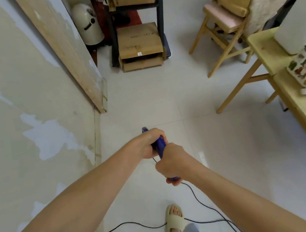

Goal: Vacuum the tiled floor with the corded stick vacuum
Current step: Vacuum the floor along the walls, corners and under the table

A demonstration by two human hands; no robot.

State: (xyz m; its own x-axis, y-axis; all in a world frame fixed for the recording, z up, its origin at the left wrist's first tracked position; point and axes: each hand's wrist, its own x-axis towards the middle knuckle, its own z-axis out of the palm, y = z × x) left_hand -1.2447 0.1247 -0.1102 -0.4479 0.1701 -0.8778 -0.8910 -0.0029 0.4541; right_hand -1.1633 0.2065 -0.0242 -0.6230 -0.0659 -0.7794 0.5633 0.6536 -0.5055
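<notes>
Left hand (148, 143) grips the upper part of the blue vacuum handle (159, 146), fingers wrapped round it. Right hand (172, 163) grips the lower end, just beside the left. Black cord (198, 200) trails from the handle across the tiled floor (155, 99), past a sandalled foot (174, 222). Vacuum head is hidden.

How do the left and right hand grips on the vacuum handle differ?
The left hand holds the blue vacuum handle at its far end; the right hand holds the near end, where the black cord exits. The left grip comes from the left side, the right from above. Both wrap the handle.
</notes>
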